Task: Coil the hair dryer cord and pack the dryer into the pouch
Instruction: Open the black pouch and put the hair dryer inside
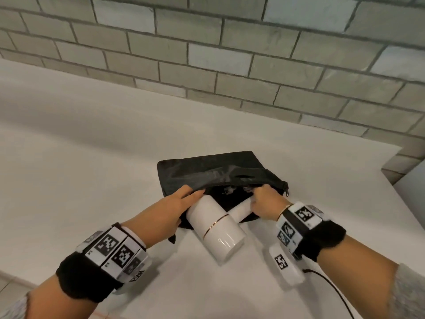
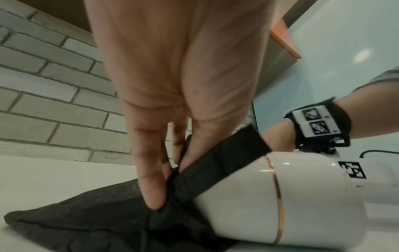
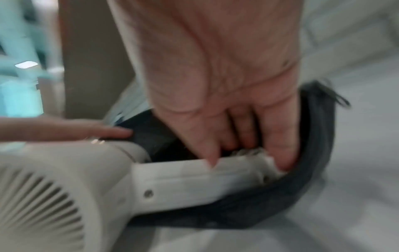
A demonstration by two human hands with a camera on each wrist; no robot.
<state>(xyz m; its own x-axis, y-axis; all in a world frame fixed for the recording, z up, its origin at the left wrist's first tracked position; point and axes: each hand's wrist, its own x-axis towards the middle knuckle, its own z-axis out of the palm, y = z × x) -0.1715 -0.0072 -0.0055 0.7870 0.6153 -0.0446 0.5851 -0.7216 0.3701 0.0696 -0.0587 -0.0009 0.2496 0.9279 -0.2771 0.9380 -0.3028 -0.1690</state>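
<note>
While the left hand (image 1: pixel 171 209) pinches the limp black pouch (image 1: pixel 195 166) mouth, the right hand (image 1: pixel 264 202) grips the rigid, smooth hair dryer (image 1: pixel 216 229) handle, the surest hold

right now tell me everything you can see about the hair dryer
The hair dryer is glossy white plastic, a fat barrel with a thin gold ring around it and a slotted grille at its rear end. It lies on the white counter, front end and handle inside the open mouth of the black pouch, rear end sticking out. The right hand curls round the handle; the left hand holds the pouch's edge beside the barrel.
</note>
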